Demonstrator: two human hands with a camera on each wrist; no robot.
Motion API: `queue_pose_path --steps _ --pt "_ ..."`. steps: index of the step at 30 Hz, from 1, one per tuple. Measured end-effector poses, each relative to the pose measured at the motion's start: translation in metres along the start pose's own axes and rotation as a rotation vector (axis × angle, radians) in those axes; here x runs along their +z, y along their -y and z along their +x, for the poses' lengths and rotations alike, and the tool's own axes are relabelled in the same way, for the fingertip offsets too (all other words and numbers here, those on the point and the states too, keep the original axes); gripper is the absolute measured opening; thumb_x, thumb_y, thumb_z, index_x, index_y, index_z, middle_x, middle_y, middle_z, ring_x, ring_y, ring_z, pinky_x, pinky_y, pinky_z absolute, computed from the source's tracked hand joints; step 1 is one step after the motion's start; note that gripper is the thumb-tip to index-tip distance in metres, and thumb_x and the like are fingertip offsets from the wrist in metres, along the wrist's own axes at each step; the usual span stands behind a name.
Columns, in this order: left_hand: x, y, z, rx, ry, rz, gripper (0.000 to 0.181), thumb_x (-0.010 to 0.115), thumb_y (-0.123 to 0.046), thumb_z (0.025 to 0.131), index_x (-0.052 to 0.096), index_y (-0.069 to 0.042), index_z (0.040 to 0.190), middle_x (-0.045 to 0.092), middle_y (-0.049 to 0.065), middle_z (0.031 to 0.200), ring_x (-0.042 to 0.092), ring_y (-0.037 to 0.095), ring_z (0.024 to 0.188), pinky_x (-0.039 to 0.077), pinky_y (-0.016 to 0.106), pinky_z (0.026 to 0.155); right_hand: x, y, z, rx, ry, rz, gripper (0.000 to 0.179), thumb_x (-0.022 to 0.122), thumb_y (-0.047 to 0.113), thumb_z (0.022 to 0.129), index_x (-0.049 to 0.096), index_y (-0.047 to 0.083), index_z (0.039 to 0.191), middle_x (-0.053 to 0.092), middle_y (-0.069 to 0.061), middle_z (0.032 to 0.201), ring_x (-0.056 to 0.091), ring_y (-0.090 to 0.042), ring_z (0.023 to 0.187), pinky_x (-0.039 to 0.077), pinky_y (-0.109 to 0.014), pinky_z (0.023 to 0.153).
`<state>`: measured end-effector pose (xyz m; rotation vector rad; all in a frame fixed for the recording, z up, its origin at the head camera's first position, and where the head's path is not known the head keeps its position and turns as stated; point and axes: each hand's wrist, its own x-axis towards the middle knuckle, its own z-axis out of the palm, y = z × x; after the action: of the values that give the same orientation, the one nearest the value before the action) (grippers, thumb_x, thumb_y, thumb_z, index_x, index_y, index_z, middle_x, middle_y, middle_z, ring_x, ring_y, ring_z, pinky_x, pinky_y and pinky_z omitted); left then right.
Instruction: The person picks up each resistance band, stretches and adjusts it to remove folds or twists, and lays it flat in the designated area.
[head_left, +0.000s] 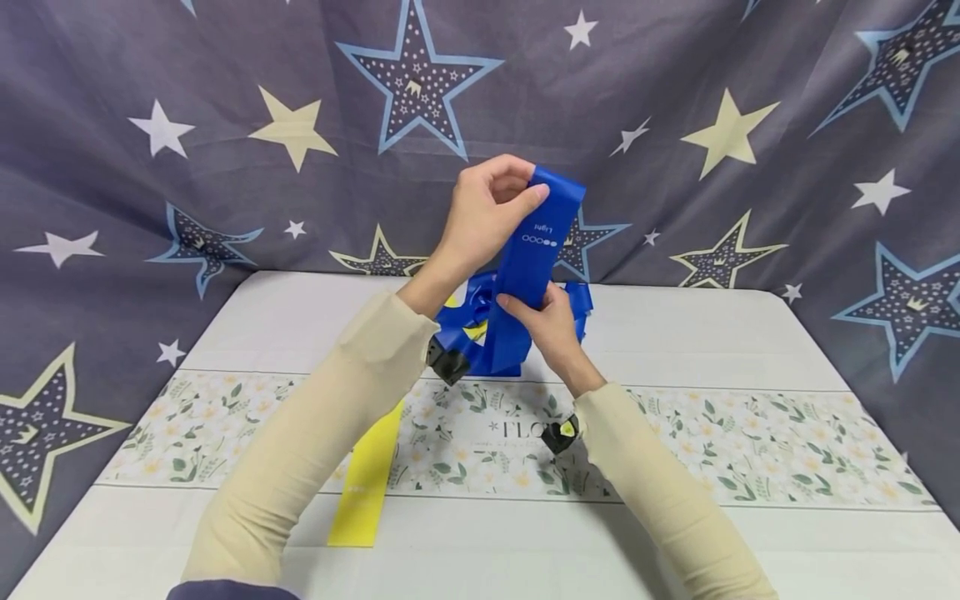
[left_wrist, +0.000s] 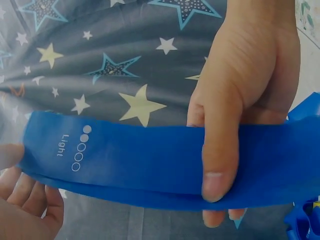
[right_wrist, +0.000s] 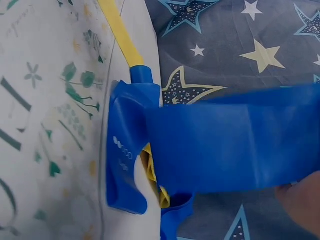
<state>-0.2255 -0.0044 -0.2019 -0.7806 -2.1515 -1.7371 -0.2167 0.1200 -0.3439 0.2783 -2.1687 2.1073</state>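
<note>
A blue resistance band [head_left: 531, 242], printed "Light" with a row of small circles, hangs in a flat folded length above the table. My left hand [head_left: 491, 208] pinches its folded top end between thumb and fingers. Lower on the same length, my right hand [head_left: 553, 327] grips it, the thumb [left_wrist: 219, 165] lying across the front and fingertips showing behind. The rest of the blue band [right_wrist: 125, 150] is heaped in loose loops on the table below. A yellow band [head_left: 367, 483] runs out from the heap toward the near left, and bits of yellow show among the blue loops.
The white table [head_left: 712, 333] carries a floral printed strip [head_left: 780, 442] with lettering across its middle. Behind the far edge hangs a grey star-patterned cloth [head_left: 637, 67]. A small black device [head_left: 448, 363] sits at the left wrist, another [head_left: 558, 435] at the right wrist.
</note>
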Motion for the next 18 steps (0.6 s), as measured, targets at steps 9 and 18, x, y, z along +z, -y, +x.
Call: queue_pose_path --steps 9,18 --pt "-0.008 0.01 -0.003 0.024 -0.07 0.008 0.021 0.065 -0.009 0.09 0.065 0.005 0.106 0.069 0.02 0.101 0.067 0.025 0.092 0.053 0.028 0.087 0.0 -0.017 -0.009 0.003 -0.006 0.046 0.037 0.068 0.011 0.087 0.06 0.005 0.123 0.069 -0.006 0.109 0.065 -0.013 0.098 0.052 -0.031 0.091" --pt "-0.016 0.021 -0.006 -0.004 -0.157 0.014 0.019 0.068 -0.011 0.088 0.068 0.004 0.099 0.071 0.02 0.095 0.069 0.021 0.081 0.056 0.027 0.078 0.003 -0.029 -0.023 -0.076 0.009 0.047 0.037 0.07 0.007 0.085 0.036 0.006 0.071 0.025 0.002 0.065 0.027 -0.013 0.06 0.028 -0.024 0.061"
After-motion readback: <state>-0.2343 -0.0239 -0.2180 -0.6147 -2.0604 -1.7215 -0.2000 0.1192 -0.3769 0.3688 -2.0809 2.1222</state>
